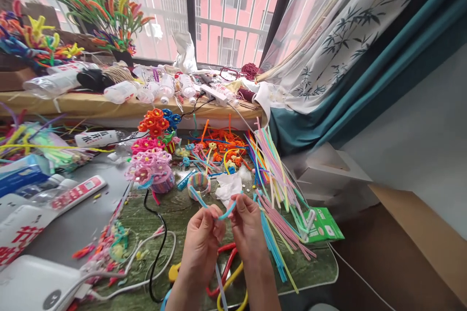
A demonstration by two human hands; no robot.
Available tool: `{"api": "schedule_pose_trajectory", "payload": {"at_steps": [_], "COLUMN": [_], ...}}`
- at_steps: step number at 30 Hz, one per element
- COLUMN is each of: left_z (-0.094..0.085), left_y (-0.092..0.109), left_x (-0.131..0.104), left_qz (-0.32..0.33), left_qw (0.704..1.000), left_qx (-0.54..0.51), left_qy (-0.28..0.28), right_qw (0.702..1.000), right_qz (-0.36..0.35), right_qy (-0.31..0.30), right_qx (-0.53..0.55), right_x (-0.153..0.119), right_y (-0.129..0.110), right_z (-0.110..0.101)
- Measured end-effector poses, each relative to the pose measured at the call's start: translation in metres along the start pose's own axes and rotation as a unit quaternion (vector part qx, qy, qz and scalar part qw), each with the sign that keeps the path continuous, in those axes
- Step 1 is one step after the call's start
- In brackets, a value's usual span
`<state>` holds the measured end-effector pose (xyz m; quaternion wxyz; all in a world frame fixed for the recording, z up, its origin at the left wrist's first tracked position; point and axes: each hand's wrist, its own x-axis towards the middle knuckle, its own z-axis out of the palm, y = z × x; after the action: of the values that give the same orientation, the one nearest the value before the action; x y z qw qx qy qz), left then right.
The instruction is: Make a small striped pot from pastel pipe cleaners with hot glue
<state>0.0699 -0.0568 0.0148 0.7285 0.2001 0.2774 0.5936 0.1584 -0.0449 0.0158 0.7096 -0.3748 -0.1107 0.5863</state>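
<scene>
A light blue pipe cleaner [229,211] is bent in a shallow curve between my two hands, over the front of the table. My left hand [204,231] pinches it near the middle, with one end sticking up to the left. My right hand [248,218] has its fingers closed on the other end. Just beyond my left hand stands a small round ring-shaped piece [199,185] in striped pastel colours. White crumpled tissue [229,187] lies behind my right hand. Below my wrists, red handles [228,265] and a yellow loop [233,284] are partly hidden.
Pipe-cleaner flower pots [149,165] stand behind to the left. Loose pipe cleaners [277,175] lie on the right beside a green packet [324,225]. A black cable [164,233] and a white power bank [40,284] are at left. Bottles [122,91] line the windowsill.
</scene>
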Motion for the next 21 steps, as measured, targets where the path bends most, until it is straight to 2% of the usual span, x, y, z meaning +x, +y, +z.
{"api": "schedule_pose_trajectory", "payload": {"at_steps": [4, 8, 14, 21], "left_z": [-0.009, -0.014, -0.012, -0.01], "left_y": [0.014, 0.03, 0.043, 0.043], "left_x": [-0.001, 0.0, 0.006, 0.009], "left_qz": [0.01, 0.006, 0.003, 0.0], "left_qw": [0.99, 0.968, 0.958, 0.962], "left_qx": [0.128, 0.243, 0.27, 0.263], "left_qy": [-0.054, -0.068, -0.095, -0.075], "right_qw": [0.997, 0.989, 0.976, 0.955], "right_qz": [-0.022, -0.042, -0.009, 0.019], "right_qy": [-0.058, -0.104, -0.167, -0.238], "right_qx": [-0.041, -0.092, -0.137, -0.176], "right_x": [0.004, 0.009, 0.017, 0.023], "right_y": [0.002, -0.001, -0.006, -0.013], "right_z": [0.013, 0.021, 0.024, 0.022]}}
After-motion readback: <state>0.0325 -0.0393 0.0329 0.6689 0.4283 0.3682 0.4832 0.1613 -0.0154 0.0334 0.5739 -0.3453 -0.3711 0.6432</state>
